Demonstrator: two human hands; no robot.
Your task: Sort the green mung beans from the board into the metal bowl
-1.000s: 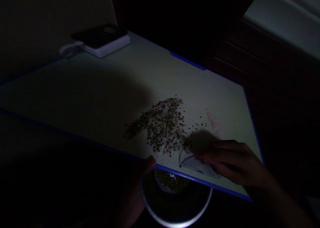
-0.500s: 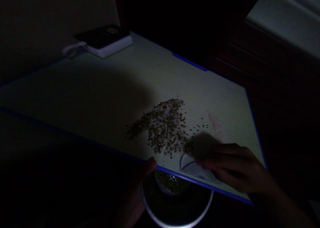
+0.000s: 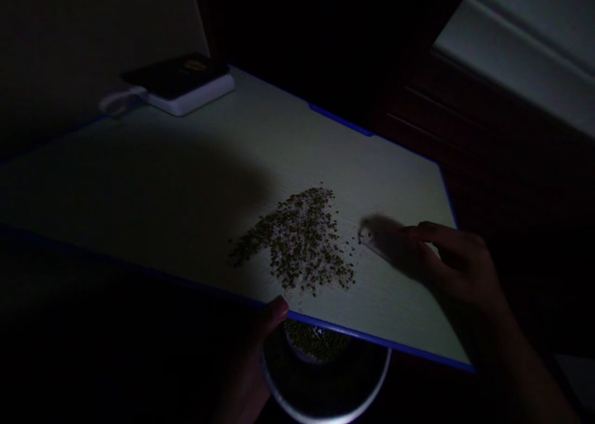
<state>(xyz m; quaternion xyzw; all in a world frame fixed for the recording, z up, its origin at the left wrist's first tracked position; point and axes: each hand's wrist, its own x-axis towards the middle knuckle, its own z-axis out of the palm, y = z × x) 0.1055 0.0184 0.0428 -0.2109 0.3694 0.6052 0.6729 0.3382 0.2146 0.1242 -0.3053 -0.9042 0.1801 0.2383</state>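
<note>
The scene is very dark. A heap of small green beans mixed with pale grains point(image 3: 300, 241) lies on a pale table with a blue rim point(image 3: 325, 322). My right hand point(image 3: 453, 263) hovers right of the heap, fingers closed on a thin clear plastic piece point(image 3: 379, 241) that is smeared by motion. My left hand point(image 3: 260, 349) grips a round metal bowl point(image 3: 325, 377) held just under the table's near edge, thumb against the rim. Some green beans lie inside the bowl.
A white device with a black top and a white cord point(image 3: 179, 83) sits at the table's far left corner. Dark furniture stands beyond the far edge. A pale surface point(image 3: 525, 46) shows at the upper right.
My right hand has lifted the clear plastic piece from the near edge and carried it up and away, to the right of the heap. The left hand and bowl have stayed put.
</note>
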